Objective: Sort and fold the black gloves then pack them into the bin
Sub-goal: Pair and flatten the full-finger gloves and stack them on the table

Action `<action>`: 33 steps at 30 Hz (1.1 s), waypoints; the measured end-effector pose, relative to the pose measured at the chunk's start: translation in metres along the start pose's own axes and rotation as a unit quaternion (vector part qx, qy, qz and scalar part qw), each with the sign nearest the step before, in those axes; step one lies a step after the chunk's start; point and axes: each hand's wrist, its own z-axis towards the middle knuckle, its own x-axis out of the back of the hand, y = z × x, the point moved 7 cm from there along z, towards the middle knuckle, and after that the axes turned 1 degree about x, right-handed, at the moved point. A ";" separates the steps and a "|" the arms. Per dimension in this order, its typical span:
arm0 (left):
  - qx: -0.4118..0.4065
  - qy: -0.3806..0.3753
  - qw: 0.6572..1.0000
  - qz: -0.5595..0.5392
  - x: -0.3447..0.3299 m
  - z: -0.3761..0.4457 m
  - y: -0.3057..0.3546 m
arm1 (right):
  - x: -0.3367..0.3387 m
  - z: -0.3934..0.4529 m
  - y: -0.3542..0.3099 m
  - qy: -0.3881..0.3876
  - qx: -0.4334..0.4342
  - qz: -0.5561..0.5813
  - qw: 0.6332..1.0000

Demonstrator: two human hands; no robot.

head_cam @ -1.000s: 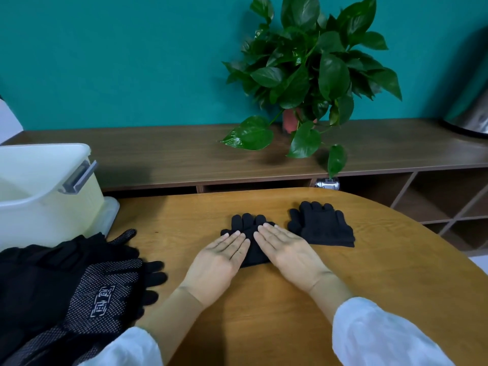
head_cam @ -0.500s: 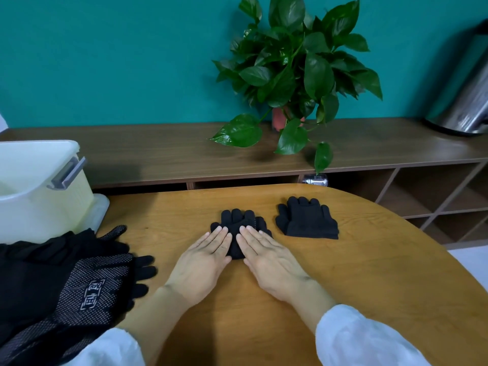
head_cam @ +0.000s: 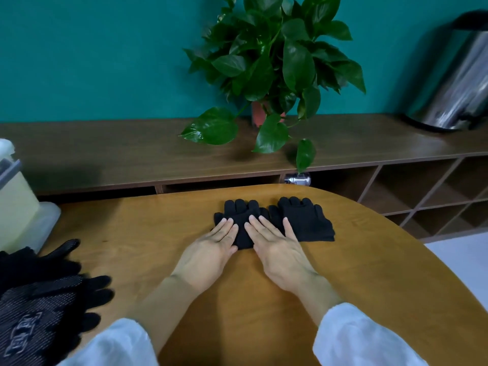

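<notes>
A folded pair of black knit gloves (head_cam: 243, 217) lies on the wooden table (head_cam: 264, 299) in front of me. My left hand (head_cam: 211, 249) presses flat on its left side and my right hand (head_cam: 277, 247) presses flat on its right side, fingers straight. A second folded black pair (head_cam: 309, 220) lies just to the right, touching the first; my right hand's outer finger reaches over its near edge. A heap of unsorted black gloves (head_cam: 39, 299), some with dotted grip palms, sits at the table's near left. The pale plastic bin (head_cam: 13, 202) stands at the far left, mostly cut off.
Behind the table runs a dark wooden shelf unit (head_cam: 132, 149) with open cubbies at the right. A potted green plant (head_cam: 272, 62) stands on it, and a steel bin (head_cam: 454, 83) at the far right. The bin's lid (head_cam: 47, 215) lies under the bin.
Both hands have slid the pressed pair to the right until it touches the second folded pair. The view has swung right, so the bin has moved almost out of frame.
</notes>
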 end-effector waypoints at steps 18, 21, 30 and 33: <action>0.053 -0.045 0.998 -0.004 0.031 -0.032 0.018 | 0.037 -0.020 -0.015 -0.027 -0.002 -0.020 0.999; 0.067 -0.039 0.996 0.035 0.054 -0.072 0.017 | 0.048 -0.038 -0.050 -0.034 0.012 -0.023 0.999; 0.123 -0.017 0.990 0.068 0.109 -0.226 -0.019 | 0.059 -0.086 -0.179 -0.059 0.066 -0.006 0.996; 0.144 -0.004 0.986 0.085 0.126 -0.275 -0.042 | 0.059 -0.091 -0.223 -0.056 0.092 0.006 0.994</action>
